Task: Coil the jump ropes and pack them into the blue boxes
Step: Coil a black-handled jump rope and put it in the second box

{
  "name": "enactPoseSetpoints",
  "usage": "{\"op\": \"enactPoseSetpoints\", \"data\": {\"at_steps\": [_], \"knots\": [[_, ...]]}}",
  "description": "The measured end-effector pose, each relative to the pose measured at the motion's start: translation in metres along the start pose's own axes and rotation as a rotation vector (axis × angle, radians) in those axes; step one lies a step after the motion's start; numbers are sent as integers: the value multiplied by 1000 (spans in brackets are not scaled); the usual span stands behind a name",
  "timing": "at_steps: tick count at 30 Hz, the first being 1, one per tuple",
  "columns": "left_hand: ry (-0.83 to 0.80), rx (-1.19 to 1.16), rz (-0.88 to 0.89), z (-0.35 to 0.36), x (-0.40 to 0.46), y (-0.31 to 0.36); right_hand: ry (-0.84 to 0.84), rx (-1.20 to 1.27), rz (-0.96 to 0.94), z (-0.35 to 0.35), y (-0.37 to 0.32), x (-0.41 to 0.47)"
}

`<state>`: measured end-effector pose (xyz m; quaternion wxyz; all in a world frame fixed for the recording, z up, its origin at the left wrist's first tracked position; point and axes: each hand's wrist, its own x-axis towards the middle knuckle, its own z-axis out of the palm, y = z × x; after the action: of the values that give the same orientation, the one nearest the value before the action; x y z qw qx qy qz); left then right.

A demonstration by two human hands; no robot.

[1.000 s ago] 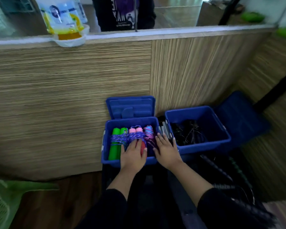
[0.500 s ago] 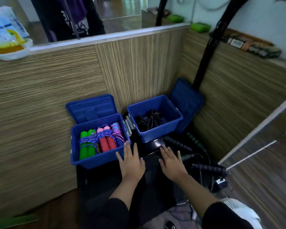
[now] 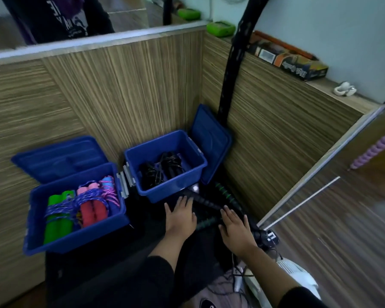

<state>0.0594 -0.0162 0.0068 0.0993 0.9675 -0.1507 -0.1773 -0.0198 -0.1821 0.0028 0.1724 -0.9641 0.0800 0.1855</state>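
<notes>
Nearby, both hands' grip flat, empty: left hand [image 3: 181, 215], right hand [image 3: 235, 230] beside black handles [image 3: 206, 202].

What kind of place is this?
Probably a home gym or fitness studio corner: two open blue plastic boxes holding coiled jump ropes, loose black ribbed rope handles, and a wall mirror above wood-grain panelling.

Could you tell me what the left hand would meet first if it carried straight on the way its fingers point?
Probably the near wall of the right-hand blue box; the left hand points straight at it.
</notes>
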Motion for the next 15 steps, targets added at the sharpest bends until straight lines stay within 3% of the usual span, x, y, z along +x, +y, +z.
{"op": "enactPoseSetpoints", "data": {"at_steps": [8,15], "knots": [[-123,176,145,20,59,27,-56,-48,-14,18,59,7],[-10,315,140,31,75,28,74,-11,-60,36,77,12]]}}
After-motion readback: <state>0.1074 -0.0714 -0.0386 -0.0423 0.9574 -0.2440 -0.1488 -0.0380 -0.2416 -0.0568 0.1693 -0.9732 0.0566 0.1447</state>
